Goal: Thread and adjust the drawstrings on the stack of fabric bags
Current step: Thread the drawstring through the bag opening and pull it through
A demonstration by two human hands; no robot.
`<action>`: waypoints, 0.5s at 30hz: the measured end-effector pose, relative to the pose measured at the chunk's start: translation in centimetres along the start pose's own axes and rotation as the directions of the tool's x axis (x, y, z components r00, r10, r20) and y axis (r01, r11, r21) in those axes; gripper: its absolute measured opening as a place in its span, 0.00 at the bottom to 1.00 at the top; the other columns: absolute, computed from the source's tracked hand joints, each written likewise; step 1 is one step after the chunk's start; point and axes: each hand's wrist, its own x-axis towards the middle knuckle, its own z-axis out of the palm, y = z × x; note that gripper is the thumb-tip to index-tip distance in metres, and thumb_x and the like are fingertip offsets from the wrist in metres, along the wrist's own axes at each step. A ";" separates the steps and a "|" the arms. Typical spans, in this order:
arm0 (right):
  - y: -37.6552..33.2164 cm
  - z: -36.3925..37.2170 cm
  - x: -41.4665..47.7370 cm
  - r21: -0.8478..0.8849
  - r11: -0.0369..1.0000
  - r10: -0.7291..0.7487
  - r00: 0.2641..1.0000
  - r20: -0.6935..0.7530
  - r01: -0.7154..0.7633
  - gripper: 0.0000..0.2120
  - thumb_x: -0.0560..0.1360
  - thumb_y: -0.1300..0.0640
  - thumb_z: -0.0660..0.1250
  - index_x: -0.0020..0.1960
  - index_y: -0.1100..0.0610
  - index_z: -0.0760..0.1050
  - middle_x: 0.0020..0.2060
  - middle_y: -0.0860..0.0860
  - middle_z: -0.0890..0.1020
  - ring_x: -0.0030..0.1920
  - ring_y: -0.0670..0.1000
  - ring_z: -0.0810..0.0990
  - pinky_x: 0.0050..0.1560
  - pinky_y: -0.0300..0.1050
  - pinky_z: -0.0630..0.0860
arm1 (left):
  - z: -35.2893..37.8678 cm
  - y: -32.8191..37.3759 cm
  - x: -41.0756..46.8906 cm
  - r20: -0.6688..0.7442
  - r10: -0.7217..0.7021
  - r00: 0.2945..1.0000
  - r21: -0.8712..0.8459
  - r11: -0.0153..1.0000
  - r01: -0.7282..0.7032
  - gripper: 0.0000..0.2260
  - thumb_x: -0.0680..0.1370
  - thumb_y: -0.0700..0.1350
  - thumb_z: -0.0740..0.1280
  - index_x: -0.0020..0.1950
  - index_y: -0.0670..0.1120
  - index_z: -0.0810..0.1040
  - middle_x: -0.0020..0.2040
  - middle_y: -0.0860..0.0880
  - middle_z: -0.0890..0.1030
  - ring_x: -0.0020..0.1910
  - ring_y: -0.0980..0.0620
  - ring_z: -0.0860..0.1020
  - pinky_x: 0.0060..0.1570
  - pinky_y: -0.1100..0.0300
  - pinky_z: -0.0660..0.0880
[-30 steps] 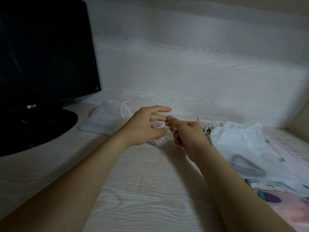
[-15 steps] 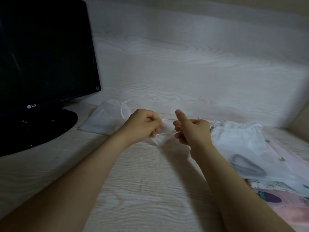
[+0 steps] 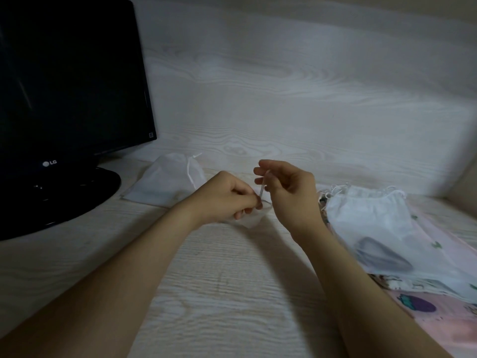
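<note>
My left hand (image 3: 227, 198) grips the gathered top of a small white fabric bag (image 3: 251, 220), most of it hidden under the fist. A thin white drawstring (image 3: 262, 191) runs up from that fist to my right hand (image 3: 289, 188), which pinches it between thumb and fingers, a little higher than the left. A stack of white fabric bags (image 3: 369, 215) with loose string ends lies to the right. One finished white bag (image 3: 170, 182) with its string tied lies behind my left hand.
A black monitor (image 3: 69, 81) on a round stand (image 3: 64, 200) fills the left side. Patterned pink fabric (image 3: 438, 313) lies under the stack at the right. A pale wood-grain desk (image 3: 219, 293) and back wall (image 3: 284, 86) surround everything.
My right hand has risen and turned, drawing the string upward from the bag. The left hand stays fisted on the bag and has shifted slightly right.
</note>
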 end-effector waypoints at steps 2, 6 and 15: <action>0.2 0.0 -0.1 0.000 1.000 0.021 0.998 0.054 -0.021 0.14 0.82 0.67 0.64 0.66 0.58 0.78 0.46 0.54 0.88 0.43 0.57 0.87 0.48 0.56 0.85 | 0.0 0.1 -0.1 -0.010 -0.006 1.000 -0.021 1.000 0.006 0.08 0.79 0.40 0.70 0.43 0.40 0.87 0.37 0.39 0.82 0.35 0.52 0.77 0.42 0.58 0.75; 0.5 0.0 -0.4 -0.211 0.975 -0.037 0.989 0.141 0.067 0.18 0.82 0.59 0.68 0.72 0.56 0.73 0.37 0.51 0.87 0.35 0.51 0.86 0.38 0.48 0.83 | -0.3 0.0 0.1 -0.019 -0.040 0.999 -0.093 0.995 0.038 0.11 0.80 0.41 0.68 0.42 0.35 0.83 0.36 0.45 0.81 0.35 0.52 0.77 0.44 0.55 0.76; -0.2 0.2 -0.9 -0.337 0.935 -0.085 0.991 0.105 0.115 0.25 0.76 0.62 0.68 0.70 0.49 0.68 0.48 0.50 0.83 0.35 0.48 0.83 0.38 0.41 0.77 | -0.7 0.0 0.3 -0.009 -0.117 0.993 -0.220 0.969 0.113 0.13 0.78 0.42 0.68 0.34 0.46 0.84 0.35 0.45 0.79 0.35 0.50 0.76 0.42 0.57 0.74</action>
